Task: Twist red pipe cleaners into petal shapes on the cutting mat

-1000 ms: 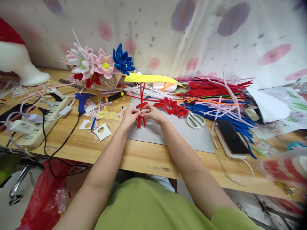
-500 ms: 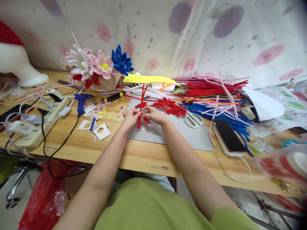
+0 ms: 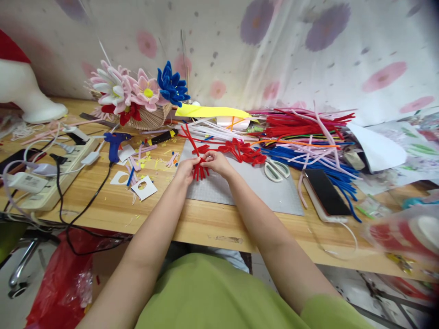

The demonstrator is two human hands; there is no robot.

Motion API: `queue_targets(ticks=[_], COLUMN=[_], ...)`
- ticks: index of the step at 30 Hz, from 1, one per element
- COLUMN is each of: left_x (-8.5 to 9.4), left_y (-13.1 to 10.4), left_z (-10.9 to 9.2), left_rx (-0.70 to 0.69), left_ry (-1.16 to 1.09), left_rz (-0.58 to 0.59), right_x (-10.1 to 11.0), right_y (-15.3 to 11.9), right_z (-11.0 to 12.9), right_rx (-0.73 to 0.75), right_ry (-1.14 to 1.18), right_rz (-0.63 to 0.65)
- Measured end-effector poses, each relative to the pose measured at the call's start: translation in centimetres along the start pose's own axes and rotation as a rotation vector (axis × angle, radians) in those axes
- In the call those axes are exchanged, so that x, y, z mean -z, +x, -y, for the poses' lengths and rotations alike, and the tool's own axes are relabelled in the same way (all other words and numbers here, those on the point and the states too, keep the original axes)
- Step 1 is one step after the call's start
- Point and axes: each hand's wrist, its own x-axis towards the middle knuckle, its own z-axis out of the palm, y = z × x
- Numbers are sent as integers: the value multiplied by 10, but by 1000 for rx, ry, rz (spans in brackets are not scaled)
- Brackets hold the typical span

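Several red fuzzy stems [image 3: 200, 172] are gripped between my two hands over the grey cutting mat [image 3: 219, 189]. My left hand [image 3: 188, 168] pinches the bunch from the left, and my right hand [image 3: 216, 162] closes its fingers on it from the right. Long red ends stick up and to the left above the fingers; short ends fan out below. Just behind my right hand lie bent red stem shapes [image 3: 242, 151]. White-handled scissors [image 3: 276, 170] rest at the mat's right side.
Blue glue gun [image 3: 116, 144], paper pieces [image 3: 144, 188] and a power strip [image 3: 56, 178] are on the left. Fuzzy flowers [image 3: 147, 89] stand behind. Loose red stems [image 3: 302, 123], blue stems [image 3: 329, 169] and a phone [image 3: 327, 192] lie right; a cup [image 3: 408, 233] is at far right.
The long red ends have tipped to the left, and the short lower ends now spread in a fan. Both hands stay closed on the bunch, with my left hand turned slightly.
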Motion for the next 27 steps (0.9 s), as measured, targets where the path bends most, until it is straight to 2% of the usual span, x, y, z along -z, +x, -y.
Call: queue_targets(ticks=[2,7,13,15,17,20,23,25,27], left_x=[-1,-1,3,3,1,-4,-4,0,6], left_y=[1,3,-1,-3,-3,-1,7,14,20], left_z=[-2,-2,-6,-8,-7,0,9,11,10], left_rx=[43,104,-27,-68,-102,-230,-452,-571,-581], left_ry=[-53,-117,16,66,72,61,254,463,580], left_rz=[0,-3,127,101,28,-101,-193,-179,-128], right_x=[1,-1,-4,-3,-4,-6,-6,-4,-1], right_y=[1,0,-3,-4,-4,-3,-5,-7,-10], right_z=[-2,-12,-9,-7,-6,-5,-1,1,2], right_rx=[16,24,-62,-69,-48,23,111,144,161], right_ry=[19,72,220,201,159,-1,-357,-570,-656], right_rz=[2,111,131,148,145,92,-32,-87,-80])
